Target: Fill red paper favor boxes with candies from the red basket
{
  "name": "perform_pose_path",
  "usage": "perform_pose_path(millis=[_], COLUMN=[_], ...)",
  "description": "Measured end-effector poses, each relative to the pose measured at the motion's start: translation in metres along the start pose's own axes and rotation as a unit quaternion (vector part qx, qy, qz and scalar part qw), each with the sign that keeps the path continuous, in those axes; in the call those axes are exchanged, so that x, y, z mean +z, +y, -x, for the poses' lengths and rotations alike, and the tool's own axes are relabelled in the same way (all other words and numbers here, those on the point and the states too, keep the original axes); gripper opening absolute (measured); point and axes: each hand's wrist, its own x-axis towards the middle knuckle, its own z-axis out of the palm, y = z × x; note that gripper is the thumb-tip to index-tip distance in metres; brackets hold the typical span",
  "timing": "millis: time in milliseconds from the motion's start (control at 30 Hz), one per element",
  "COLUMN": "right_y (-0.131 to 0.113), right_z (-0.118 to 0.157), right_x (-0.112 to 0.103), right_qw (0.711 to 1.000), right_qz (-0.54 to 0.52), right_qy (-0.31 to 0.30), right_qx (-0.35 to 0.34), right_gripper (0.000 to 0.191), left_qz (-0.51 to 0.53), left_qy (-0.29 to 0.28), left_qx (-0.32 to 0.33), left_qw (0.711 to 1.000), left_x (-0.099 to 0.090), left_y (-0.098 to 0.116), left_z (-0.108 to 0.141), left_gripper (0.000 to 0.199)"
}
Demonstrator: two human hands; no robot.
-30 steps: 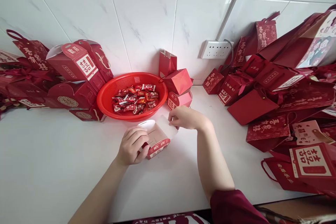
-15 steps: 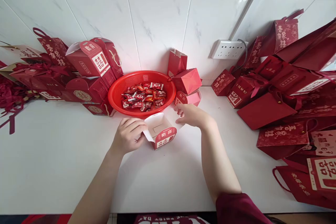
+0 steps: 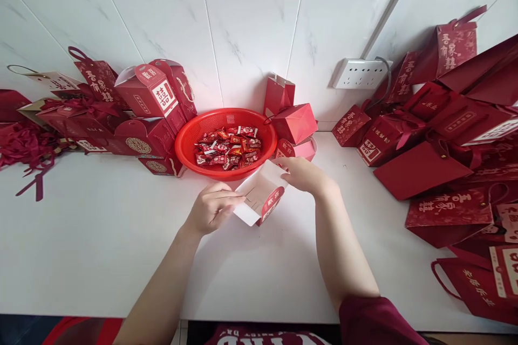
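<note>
A small red gift box (image 3: 259, 200) stands with its top open on the white table, its pale inside showing and its flaps spread. With bent fingers, my left hand (image 3: 216, 208) holds the white flap on the box's left side. The opposite flap is gripped by my right hand (image 3: 304, 176), thumb and fingers closed at its edge; some of those fingers are hidden. Just behind the box is a red plastic basket (image 3: 184, 148) with many red-wrapped candies (image 3: 229, 146) in it.
Red gift boxes (image 3: 145, 98) are stacked left of the basket, beside dark red ribbons (image 3: 30, 145). More boxes (image 3: 294, 123) stand right of the basket. A large pile of red boxes (image 3: 423, 167) fills the right side, near a white power strip (image 3: 360, 74) against the tiled wall.
The open box has turned so its printed front faces more to the right. My right hand has closed on the right flap. The whole view has shifted slightly.
</note>
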Motion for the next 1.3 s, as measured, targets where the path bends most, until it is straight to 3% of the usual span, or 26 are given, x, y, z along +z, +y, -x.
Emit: perform_pose_path(millis=[200,333,467,633,867,1000,1100,1167,1300], right_y=[0.000,-0.005,-0.012,-0.018,-0.021,-0.031,-0.037,-0.039,-0.041], right_z=[-0.004,-0.007,-0.007,-0.007,-0.005,0.002,0.009,0.013,0.018], right_x=[0.002,0.003,0.004,0.005,0.007,0.008,0.004,0.002,0.001], right_qw=[0.999,0.995,0.997,0.994,0.982,0.981,0.982,0.982,0.985], right_qz=[0.019,0.060,0.069,0.087,0.137,0.171,0.185,0.188,0.173], right_qy=[0.030,0.081,0.020,-0.058,-0.132,-0.092,-0.043,-0.017,-0.003], right_qx=[-0.004,-0.004,0.015,0.029,0.014,0.005,0.001,0.000,-0.012], right_gripper=[0.059,0.040,0.021,0.027,0.020,0.016,0.019,0.023,0.021], left_qz=[-0.037,-0.048,-0.038,-0.036,-0.033,-0.070,-0.112,-0.113,-0.124], left_qy=[-0.064,-0.095,-0.104,-0.095,-0.090,0.019,0.100,0.089,-0.006], left_qx=[-0.051,-0.072,-0.077,-0.068,-0.058,-0.007,0.008,0.001,-0.065], left_qw=[0.996,0.992,0.991,0.993,0.994,0.997,0.989,0.990,0.990], left_x=[0.002,0.000,0.000,0.003,0.006,0.015,0.020,0.021,0.022], left_y=[0.012,0.016,0.015,0.012,0.010,0.013,0.018,0.019,0.011], left_z=[-0.005,-0.005,-0.003,-0.003,-0.002,0.001,0.001,0.000,0.003], left_gripper=[0.028,0.026,0.024,0.022,0.019,0.016,0.030,0.038,0.046])
